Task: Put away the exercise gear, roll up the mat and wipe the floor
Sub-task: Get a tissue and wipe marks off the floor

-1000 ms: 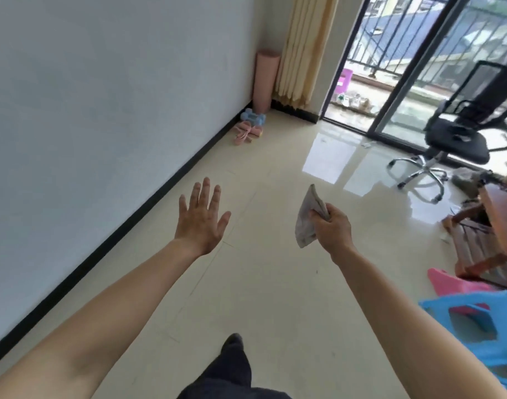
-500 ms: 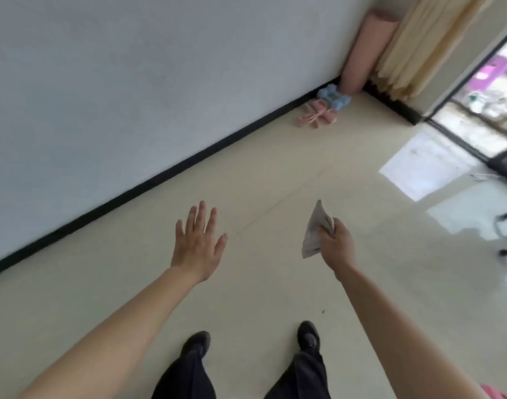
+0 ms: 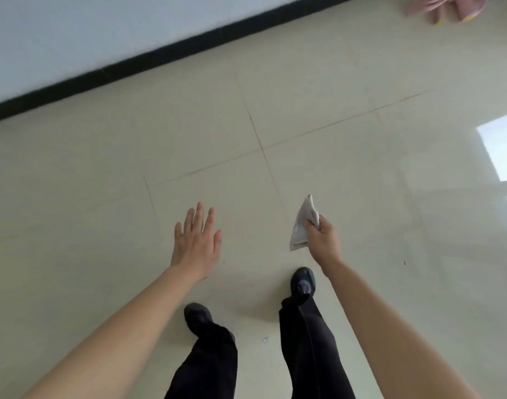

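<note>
Left hand [image 3: 196, 244]: centre of the frame, palm down above the floor [image 3: 361, 67], touching nothing
Left fingers [image 3: 199, 216]: straight and spread, holding nothing
Right hand [image 3: 322, 240]: right of centre, raised above the floor
Right fingers [image 3: 318, 226]: curled tight round the cloth [image 3: 302, 226], gripping it
Cloth: pale grey and crumpled, in the right hand, off the floor, one corner pointing toward the top of the frame
Floor: cream tiles, thin dark joints crossing at centre, a bright patch of light at the right edge
Gear [image 3: 445, 7]: blurred pink things on the floor in the upper right corner; what kind, I cannot tell
Wall [image 3: 102, 30]: pale, upper left, with a black skirting [image 3: 160, 57] slanting along its foot
Shoes [image 3: 303, 282]: black, lower centre, on the floor below dark trousers [image 3: 307, 341]
</note>
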